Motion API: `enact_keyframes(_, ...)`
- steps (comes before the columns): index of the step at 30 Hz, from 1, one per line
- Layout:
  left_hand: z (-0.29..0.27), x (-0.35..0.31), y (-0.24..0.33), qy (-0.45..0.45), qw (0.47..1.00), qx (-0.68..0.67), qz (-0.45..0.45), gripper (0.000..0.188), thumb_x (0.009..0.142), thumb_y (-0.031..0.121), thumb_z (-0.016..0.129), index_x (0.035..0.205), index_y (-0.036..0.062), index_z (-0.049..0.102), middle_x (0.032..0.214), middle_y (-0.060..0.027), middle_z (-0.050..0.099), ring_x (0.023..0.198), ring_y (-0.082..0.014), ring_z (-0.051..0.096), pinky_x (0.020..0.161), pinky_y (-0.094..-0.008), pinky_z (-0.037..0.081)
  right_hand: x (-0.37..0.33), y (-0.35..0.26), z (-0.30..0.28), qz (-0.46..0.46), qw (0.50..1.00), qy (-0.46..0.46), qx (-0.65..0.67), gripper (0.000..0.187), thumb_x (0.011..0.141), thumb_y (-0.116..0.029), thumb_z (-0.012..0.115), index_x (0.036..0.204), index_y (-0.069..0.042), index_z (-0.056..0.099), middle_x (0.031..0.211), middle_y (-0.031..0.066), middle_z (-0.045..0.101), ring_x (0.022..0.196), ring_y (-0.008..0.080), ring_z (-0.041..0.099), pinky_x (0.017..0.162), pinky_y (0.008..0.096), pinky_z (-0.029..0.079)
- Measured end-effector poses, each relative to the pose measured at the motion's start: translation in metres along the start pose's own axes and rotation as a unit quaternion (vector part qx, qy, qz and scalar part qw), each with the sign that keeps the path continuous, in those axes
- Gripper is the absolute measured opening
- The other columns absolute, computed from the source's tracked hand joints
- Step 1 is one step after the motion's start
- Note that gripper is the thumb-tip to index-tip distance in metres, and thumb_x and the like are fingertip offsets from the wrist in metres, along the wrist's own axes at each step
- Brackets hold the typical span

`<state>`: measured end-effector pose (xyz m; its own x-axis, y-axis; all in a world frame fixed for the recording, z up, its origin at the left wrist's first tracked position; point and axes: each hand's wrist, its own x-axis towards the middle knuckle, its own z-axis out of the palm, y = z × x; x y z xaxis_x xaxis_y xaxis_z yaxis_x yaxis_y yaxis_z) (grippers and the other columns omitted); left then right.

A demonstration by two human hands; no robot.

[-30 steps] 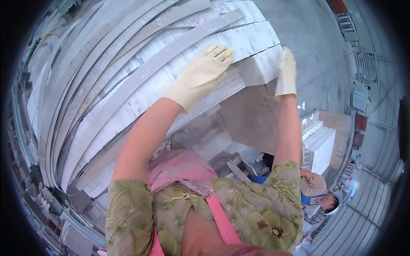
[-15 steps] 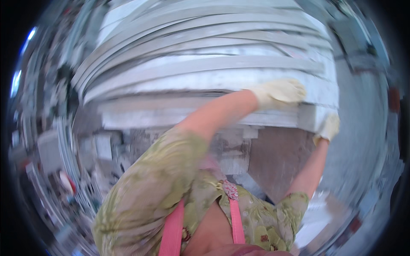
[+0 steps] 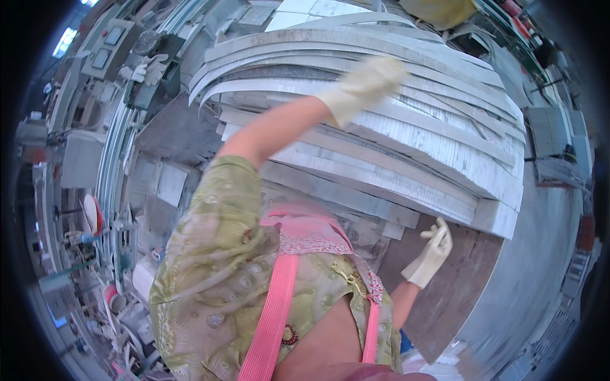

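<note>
My left hand (image 3: 372,82), in a cream glove, is over the long thin grey strips (image 3: 286,60) that lie bowed in the fisheye view across a stack of white, grey-veined slabs (image 3: 438,149). Motion smears its fingers, so I cannot tell whether it touches or grips a strip. My right hand (image 3: 433,253), gloved alike, is in front of the stack's near right corner, above a brown board (image 3: 467,270). Its fingers are loosely bent and apart, with nothing between them.
A machine with long rails (image 3: 117,165) runs along the left side, with a pair of pale gloves (image 3: 149,68) lying on it. Loose offcuts (image 3: 130,324) lie at the lower left. Grey metal boxes (image 3: 559,140) stand to the right, and a yellow thing (image 3: 438,11) is at the far edge.
My left hand has moved left and farther over the strips. My right hand has come off the stack's right corner and drawn back toward me. The view has turned.
</note>
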<state>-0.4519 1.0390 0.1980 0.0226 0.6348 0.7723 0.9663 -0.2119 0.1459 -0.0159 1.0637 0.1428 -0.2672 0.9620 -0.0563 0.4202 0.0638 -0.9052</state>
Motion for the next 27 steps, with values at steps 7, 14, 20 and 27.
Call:
enact_keyframes(7,-0.124,-0.042,-0.105,-0.267,0.907,0.233,-0.228,0.072,0.076,0.036,0.083,0.133,0.0013,0.057,0.125,-0.0222,0.064,0.117,-0.0387,0.06,0.102,-0.0434,0.047,-0.166,0.058,0.006,0.261,0.951,0.143,0.079,0.04,0.106,-0.033,0.045,0.121,-0.002,0.066,0.082,0.0061,0.068,0.097,0.0188,0.063,0.099,0.037,0.044)
enact_keyframes(14,-0.136,-0.019,-0.147,-0.392,0.877,0.129,-0.247,0.074,0.074,0.048,0.079,0.127,-0.0021,0.065,0.123,-0.0258,0.066,0.115,-0.0403,0.061,0.101,-0.0427,0.047,-0.247,0.084,0.014,0.277,0.932,0.207,0.105,0.041,0.106,-0.035,0.044,0.124,-0.003,0.061,0.102,0.014,0.071,0.103,0.0209,0.065,0.103,0.0367,0.043)
enact_keyframes(20,-0.154,-0.002,-0.162,-0.397,0.858,0.059,-0.319,0.071,0.079,0.05,0.075,0.132,0.0041,0.064,0.123,-0.0171,0.068,0.115,-0.0288,0.063,0.101,-0.0361,0.045,-0.293,0.106,0.025,0.289,0.907,0.247,0.182,0.043,0.107,-0.036,0.044,0.126,-0.001,0.059,0.109,0.0179,0.07,0.104,0.0222,0.066,0.104,0.0353,0.045)
enact_keyframes(27,-0.176,0.028,-0.163,-0.457,0.821,0.047,-0.339,0.058,0.084,0.05,0.072,0.122,0.0063,0.069,0.095,-0.004,0.065,0.086,-0.0144,0.056,0.08,-0.0293,0.042,-0.311,0.143,0.021,0.31,0.894,0.254,0.199,0.039,0.106,-0.036,0.049,0.124,-0.002,0.059,0.112,0.0188,0.072,0.103,0.0241,0.07,0.097,0.0336,0.05)
